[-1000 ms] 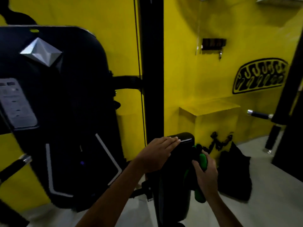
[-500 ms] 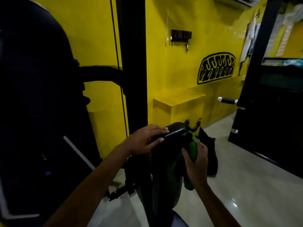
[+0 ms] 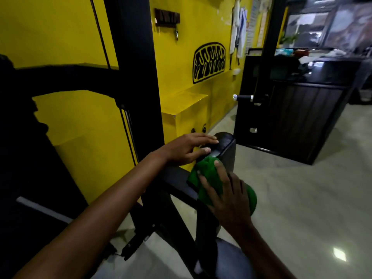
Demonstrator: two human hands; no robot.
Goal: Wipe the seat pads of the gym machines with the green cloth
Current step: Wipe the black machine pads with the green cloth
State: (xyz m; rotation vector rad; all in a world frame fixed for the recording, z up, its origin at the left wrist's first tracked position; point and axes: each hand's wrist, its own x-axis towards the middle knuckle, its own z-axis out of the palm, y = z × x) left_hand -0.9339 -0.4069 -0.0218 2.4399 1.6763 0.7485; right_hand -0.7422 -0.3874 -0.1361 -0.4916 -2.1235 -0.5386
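Right hand (image 3: pixel 227 195) has shifted from pad's side onto top, fingers spread, pressing green cloth (image 3: pixel 207 178) down; left hand (image 3: pixel 187 149) flat, steadying pad (image 3: pixel 223 142) just beyond. Top-face wiping underway.

My right hand (image 3: pixel 229 196) covers the middle of the crumpled green cloth (image 3: pixel 207 174), and the black padded seat (image 3: pixel 225 142) beneath it is mostly hidden. Both my forearms run off the bottom edge. Beyond my grip, the far counter clutter is blurred.
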